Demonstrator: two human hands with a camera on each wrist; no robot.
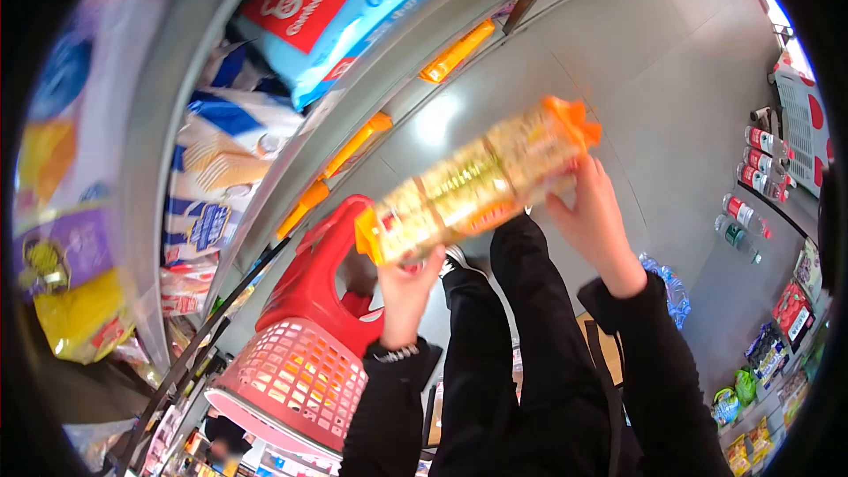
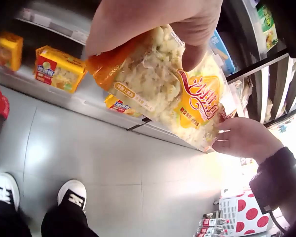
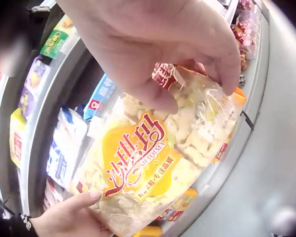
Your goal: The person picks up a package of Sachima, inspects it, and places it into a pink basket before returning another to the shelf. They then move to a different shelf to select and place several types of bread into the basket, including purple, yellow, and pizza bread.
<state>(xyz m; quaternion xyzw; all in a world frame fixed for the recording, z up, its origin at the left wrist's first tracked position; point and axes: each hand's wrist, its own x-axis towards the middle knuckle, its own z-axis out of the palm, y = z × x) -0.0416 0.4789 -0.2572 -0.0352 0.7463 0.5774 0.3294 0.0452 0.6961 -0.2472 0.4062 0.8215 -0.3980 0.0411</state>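
A long clear snack package with orange ends is held up between both hands, tilted with its right end higher. The left hand grips its lower left end; the right hand grips the right end. In the left wrist view the left hand pinches the package near its orange end, and the right hand holds the far end. In the right wrist view the right hand curls over the package, with the left hand at the lower end.
A red basket stands at the lower left beside shelves with a blue bag and other packs. Orange packs line the bottom shelf. Bottles stand at the right, on the far side of the grey floor.
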